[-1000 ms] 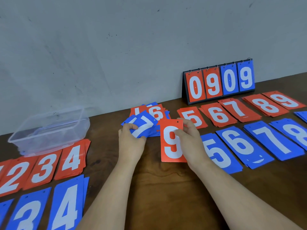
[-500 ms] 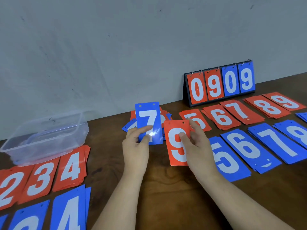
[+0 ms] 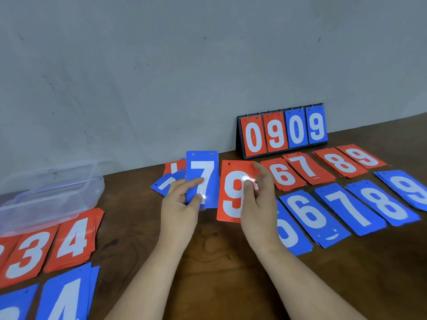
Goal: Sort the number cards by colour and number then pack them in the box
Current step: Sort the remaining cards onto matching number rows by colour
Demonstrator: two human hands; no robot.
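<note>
- Left hand [image 3: 180,204] pinches a blue 7 card [image 3: 203,172] by its lower edge, thumb in front and fingers [image 3: 191,183] curled behind it. The card is upright, off the counter [image 3: 219,262].
- Right hand [image 3: 258,204] grips a red 9 card [image 3: 231,192] the same way, thumb pressed on the digit. So both hands are full, one card each.
- Biggest risk imo is a colour mix-up. The red 9 pile [image 3: 362,158] sits just behind the blue 9 pile [image 3: 409,188], and the red 7 pile [image 3: 305,167] is near the blue 7 pile [image 3: 349,209]. Drop a card a bit short or long and it lands on the wrong colour.
- Both target piles are off to the right, so the left arm probably has to cross over or wait. If both go at once, the hands could bump.
- The right wrist hangs right above the blue 5 pile [image 3: 291,232]. A low reach could drag that pile into the blue 6 pile [image 3: 309,215], and those piles are already fanned and touching.
- The cards look glossy with glare on them, so a light pinch could slip.
- The unsorted heap [image 3: 166,181] behind the left hand is loose and easy to scatter.
- The clear plastic box [image 3: 53,195] sits far left, well apart from all this, so packing looks like a later step.
</note>
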